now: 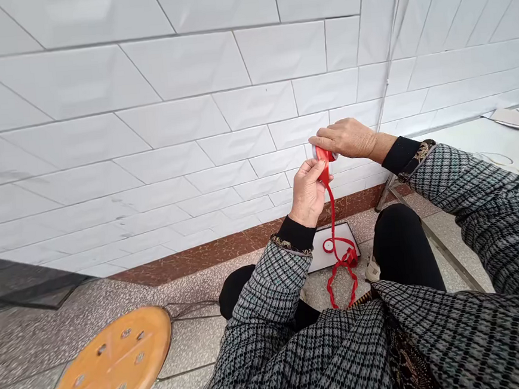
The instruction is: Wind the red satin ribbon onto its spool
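Observation:
In front of me, at about chest height, my right hand (349, 138) grips a spool of red ribbon (325, 153) from above, and its fingers cover part of the spool. Just below, my left hand (308, 192) pinches the flat ribbon against the spool between thumb and fingers. From there a narrow, folded length of red ribbon (332, 213) hangs down between my knees. Its lower part lies in loops and a crumpled bunch (349, 258). A white tray or lid with a dark edge (316, 235) lies below, with a small red roll (328, 246) on it.
An orange round stool (115, 367) with metal legs stands at the lower left. To the right is a white table (465, 133) with papers (516, 119) on it. A white tiled wall (182, 122) rises close ahead, with a thin cable (388, 79) running down it.

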A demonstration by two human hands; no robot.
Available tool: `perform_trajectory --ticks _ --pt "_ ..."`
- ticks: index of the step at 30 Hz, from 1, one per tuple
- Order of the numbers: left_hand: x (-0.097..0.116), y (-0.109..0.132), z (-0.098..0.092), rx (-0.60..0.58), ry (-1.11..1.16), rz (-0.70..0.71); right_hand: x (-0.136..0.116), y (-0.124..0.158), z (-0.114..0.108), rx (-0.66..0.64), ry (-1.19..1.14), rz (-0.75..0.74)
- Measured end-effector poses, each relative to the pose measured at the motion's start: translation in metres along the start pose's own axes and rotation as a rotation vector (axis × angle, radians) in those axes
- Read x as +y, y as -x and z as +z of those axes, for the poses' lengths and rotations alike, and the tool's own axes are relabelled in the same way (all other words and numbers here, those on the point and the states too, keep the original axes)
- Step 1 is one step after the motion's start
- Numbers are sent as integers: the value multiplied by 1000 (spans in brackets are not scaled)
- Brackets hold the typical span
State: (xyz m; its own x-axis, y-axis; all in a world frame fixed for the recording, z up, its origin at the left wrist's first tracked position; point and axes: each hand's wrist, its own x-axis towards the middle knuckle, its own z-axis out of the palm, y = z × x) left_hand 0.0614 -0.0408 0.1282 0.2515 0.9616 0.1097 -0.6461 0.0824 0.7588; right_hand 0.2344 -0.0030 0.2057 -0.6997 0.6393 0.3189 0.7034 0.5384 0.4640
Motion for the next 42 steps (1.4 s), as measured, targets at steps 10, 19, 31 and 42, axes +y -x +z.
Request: perform_trajectory --ticks 10,19,31,42 --pt "-25 -3 -56 27 -158 -143 -35 7 96 -19 -286 353" --pt "-59 -7 -98 65 -276 -216 -62 12 175 -78 -928 458" --pt "-85 1 -91 49 -180 -305 -74 12 161 -93 -1483 908" --pt "-73 6 -92 -40 -252 -269 -72 7 171 -80 -1510 1066"
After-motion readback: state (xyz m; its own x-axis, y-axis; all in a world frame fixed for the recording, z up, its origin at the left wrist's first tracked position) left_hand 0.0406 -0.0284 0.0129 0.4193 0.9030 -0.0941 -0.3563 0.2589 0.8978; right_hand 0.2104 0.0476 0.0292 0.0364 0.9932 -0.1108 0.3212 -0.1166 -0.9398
